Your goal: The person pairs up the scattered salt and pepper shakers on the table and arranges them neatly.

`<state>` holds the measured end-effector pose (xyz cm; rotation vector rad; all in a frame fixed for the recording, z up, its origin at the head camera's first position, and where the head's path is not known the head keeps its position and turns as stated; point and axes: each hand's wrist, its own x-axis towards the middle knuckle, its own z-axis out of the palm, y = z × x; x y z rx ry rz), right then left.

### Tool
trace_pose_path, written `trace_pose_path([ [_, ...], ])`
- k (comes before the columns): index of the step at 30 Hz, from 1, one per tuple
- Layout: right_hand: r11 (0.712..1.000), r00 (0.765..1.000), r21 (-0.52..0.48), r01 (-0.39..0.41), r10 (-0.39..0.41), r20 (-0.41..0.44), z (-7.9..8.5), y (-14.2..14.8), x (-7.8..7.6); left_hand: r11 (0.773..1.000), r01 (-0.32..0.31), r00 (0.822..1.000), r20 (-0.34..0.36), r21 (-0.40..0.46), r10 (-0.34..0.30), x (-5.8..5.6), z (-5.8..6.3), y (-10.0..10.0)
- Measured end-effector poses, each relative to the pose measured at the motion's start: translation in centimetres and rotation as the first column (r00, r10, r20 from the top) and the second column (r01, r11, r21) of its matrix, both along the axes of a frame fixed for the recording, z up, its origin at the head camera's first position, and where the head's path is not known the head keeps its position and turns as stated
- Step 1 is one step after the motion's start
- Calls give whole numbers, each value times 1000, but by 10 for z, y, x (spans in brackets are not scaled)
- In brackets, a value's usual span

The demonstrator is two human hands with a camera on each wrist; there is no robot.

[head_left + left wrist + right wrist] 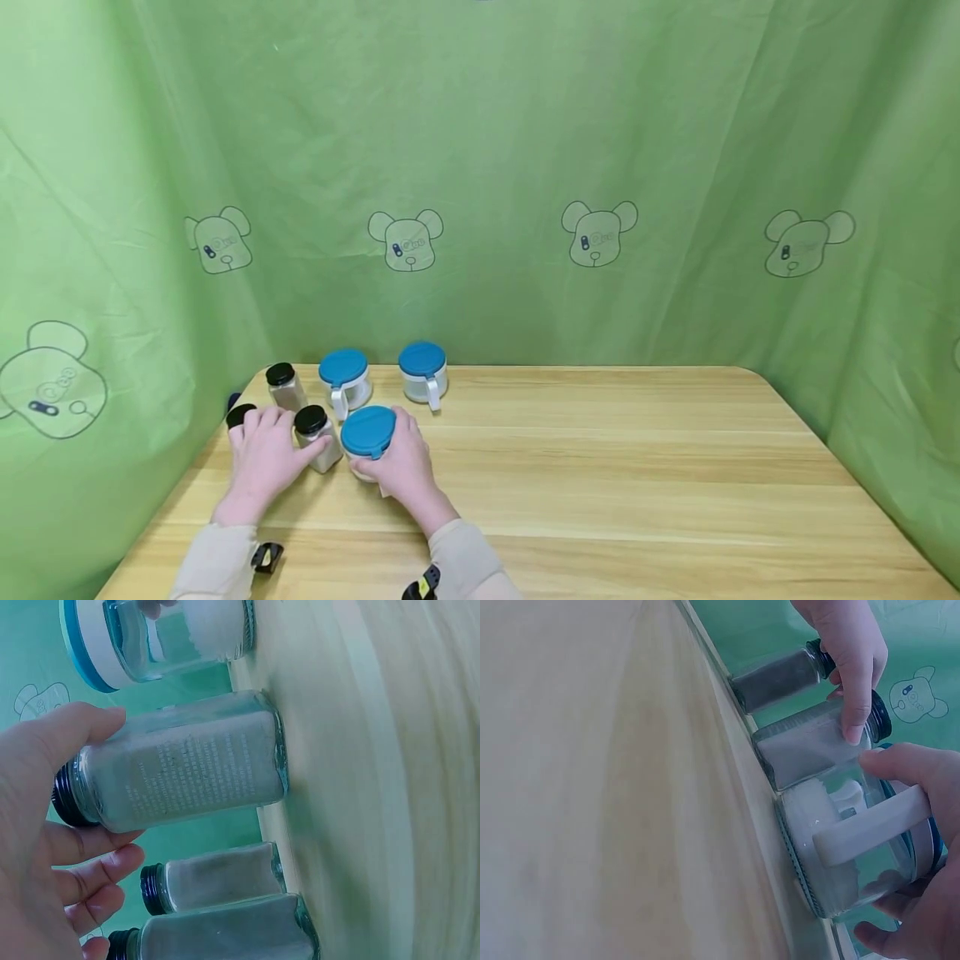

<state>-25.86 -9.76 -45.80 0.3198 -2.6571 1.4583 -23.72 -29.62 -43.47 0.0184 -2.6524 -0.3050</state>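
My left hand point(264, 457) holds a square glass spice jar point(187, 769) near its neck, thumb on one side and index finger on the other. This jar has a black screw lid, pale powder inside and fine print on the glass. It stands upright on the table. Just right of it, my right hand point(408, 468) grips a round glass seasoning jar point(369, 433) with a blue lid. Its white handle point(874, 825) points toward the palm, and white granules lie at the bottom point(817, 840). Thumb and fingers lie on opposite sides of this jar.
Two more black-lidded spice jars stand left and behind, one at the back point(285, 387) and one partly hidden, its lid point(240, 415) by my left fingers. Two blue-lidded jars, one left point(345, 379) and one right point(423, 371), stand at the wooden table's point(637, 483) back edge before a green curtain point(495, 133).
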Motion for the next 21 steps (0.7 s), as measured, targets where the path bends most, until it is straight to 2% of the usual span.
trace_pose_path([
  [9,999,999,36,37,-36,-22,-3,0,-2,999,-2,1000,26,33,1,1,0,1],
  [21,998,998,37,60,-59,-25,-4,3,-7,998,-9,1000,12,63,8,1,2,2],
])
